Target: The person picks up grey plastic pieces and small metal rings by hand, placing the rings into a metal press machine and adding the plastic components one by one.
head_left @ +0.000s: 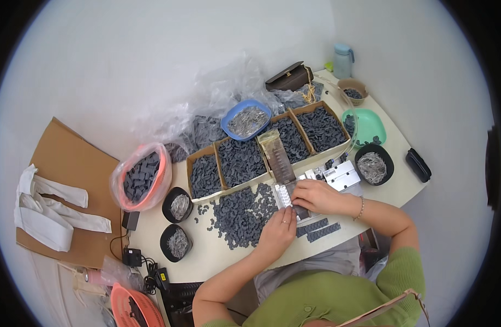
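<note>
Both my hands meet at a small silver metal fixture (283,195) near the table's front edge. From the left, my left hand (277,230) reaches it with fingers drawn together at its near end; a ring shows on one finger. My right hand (316,196), a bracelet at its wrist, bends over the fixture's right side, fingertips pressed together. Whatever small thing either hand pinches is hidden. A loose heap of small dark grey plastic pieces (240,218) spreads left of the fixture. Dark strips of joined pieces (323,232) lie just below my right wrist.
Behind stands a divided cardboard tray (224,192) full of grey pieces, under a blue basin (223,123) of metal pins. Black bowls (162,252) of pins stand left; another black bowl (392,163) and a green basin (378,122) stand right. A silver metal device (342,175) sits beside the fixture.
</note>
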The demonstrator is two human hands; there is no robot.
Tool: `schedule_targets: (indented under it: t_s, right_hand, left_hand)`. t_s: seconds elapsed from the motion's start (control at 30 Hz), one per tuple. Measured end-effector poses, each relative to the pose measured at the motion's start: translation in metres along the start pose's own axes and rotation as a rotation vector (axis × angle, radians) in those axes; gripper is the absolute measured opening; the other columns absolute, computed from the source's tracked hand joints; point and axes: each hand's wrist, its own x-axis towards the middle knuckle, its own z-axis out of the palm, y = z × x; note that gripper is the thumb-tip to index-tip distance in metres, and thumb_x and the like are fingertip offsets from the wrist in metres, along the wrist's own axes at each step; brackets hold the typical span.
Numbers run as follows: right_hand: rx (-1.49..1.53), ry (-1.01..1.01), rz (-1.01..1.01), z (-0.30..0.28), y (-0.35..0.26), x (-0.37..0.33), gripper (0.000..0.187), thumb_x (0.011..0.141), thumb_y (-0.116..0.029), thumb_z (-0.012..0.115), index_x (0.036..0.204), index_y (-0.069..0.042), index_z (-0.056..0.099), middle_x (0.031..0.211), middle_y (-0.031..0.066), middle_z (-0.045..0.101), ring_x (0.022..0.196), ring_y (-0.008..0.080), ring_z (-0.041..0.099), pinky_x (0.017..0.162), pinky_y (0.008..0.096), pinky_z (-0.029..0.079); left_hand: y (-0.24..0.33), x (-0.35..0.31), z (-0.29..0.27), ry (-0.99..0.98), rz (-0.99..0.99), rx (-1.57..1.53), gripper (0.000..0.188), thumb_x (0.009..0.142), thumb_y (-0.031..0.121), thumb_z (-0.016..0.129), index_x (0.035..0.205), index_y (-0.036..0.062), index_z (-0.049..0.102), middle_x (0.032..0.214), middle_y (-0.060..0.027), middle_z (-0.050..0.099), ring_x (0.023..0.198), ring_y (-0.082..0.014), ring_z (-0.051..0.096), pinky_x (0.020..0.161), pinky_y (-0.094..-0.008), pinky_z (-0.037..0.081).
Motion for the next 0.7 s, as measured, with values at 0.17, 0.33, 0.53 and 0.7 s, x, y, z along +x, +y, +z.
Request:
schedule_targets:
  t_s: [0.17,0.33,0.53,0.7]
  right_hand:
    - [0.087,-0.026,0.038,-0.004,-0.010,0.005,0.012,0.086,-0.013,0.060,0.093,-0.005,0.065,0.086,0.0113,0.058,0.084,0.0304,0.060,0.074,0.0391,0.049]
    - [0.190,-0.202,0.141,-0.011,-0.005,0.012,0.014,0.085,-0.017,0.063,0.091,-0.004,0.064,0.081,0.0105,0.057,0.082,0.0298,0.060,0.071,0.0379,0.049]
    - [-0.273,0.012,-0.179,0.021,-0.006,0.001,0.021,0.078,-0.024,0.068,0.079,-0.006,0.057,0.079,0.0068,0.054,0.077,0.0240,0.057,0.064,0.0349,0.049]
    - [-0.415,0.032,-0.225,0.008,-0.033,-0.007,0.029,0.076,-0.023,0.069,0.096,-0.003,0.062,0.086,0.0061,0.057,0.079,0.0218,0.056,0.067,0.0339,0.048]
  left_hand:
    - [-0.012,-0.012,-0.006,0.025,0.024,-0.140,0.038,0.073,0.004,0.059,0.109,-0.0037,0.062,0.116,-0.0167,0.060,0.111,-0.0309,0.057,0.093,-0.0402,0.048]
    - [-0.044,-0.033,-0.015,0.139,-0.213,-0.305,0.028,0.072,0.002,0.066,0.101,0.0030,0.067,0.107,-0.0090,0.064,0.108,-0.0273,0.057,0.090,-0.0399,0.045]
    - [-0.082,-0.029,-0.013,0.101,-0.425,-0.252,0.016,0.075,0.006,0.069,0.091,0.0057,0.068,0.086,-0.0075,0.060,0.085,-0.0280,0.055,0.074,-0.0379,0.043]
    - [-0.077,-0.010,0.002,0.040,-0.420,-0.259,0.015,0.075,0.009,0.071,0.089,0.0059,0.067,0.086,-0.0074,0.059,0.085,-0.0276,0.055,0.075,-0.0373,0.043]
